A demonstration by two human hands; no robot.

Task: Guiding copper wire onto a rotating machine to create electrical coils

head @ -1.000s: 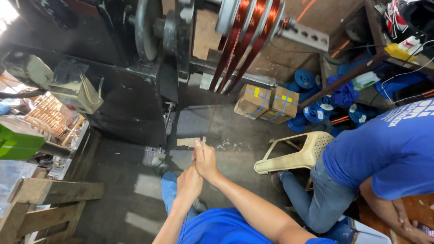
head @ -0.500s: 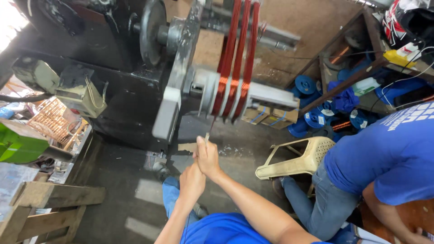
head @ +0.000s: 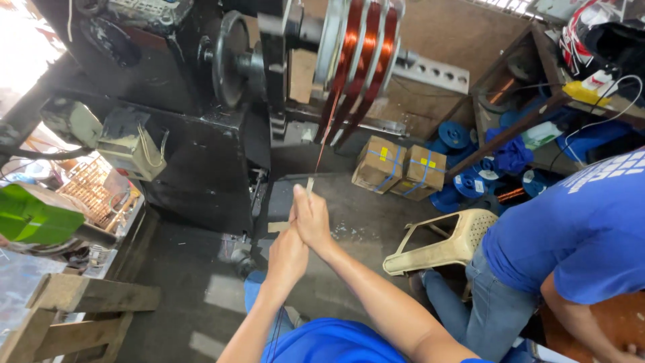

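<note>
Both hands, right [head: 313, 218] just ahead of left [head: 287, 254], pinch the copper wire [head: 323, 144] running up from the fingertips to the spool [head: 363, 50]; best kept taut and straight.

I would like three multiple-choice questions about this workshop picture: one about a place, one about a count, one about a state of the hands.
1. Where are the cardboard boxes?
A. on the floor below the copper coils
B. on the plastic stool
C. on the wooden pallet

2. How many copper coils sit side by side on the winding machine?
A. one
B. three
C. six

3. How are the person's hands?
A. wide apart
B. close together, holding the wire
C. resting on the stool

Key: 1 A, the boxes stand on the floor under the coils. 2 B, three reddish bands show. 3 B, the left hand and right hand meet around the copper wire.
</note>
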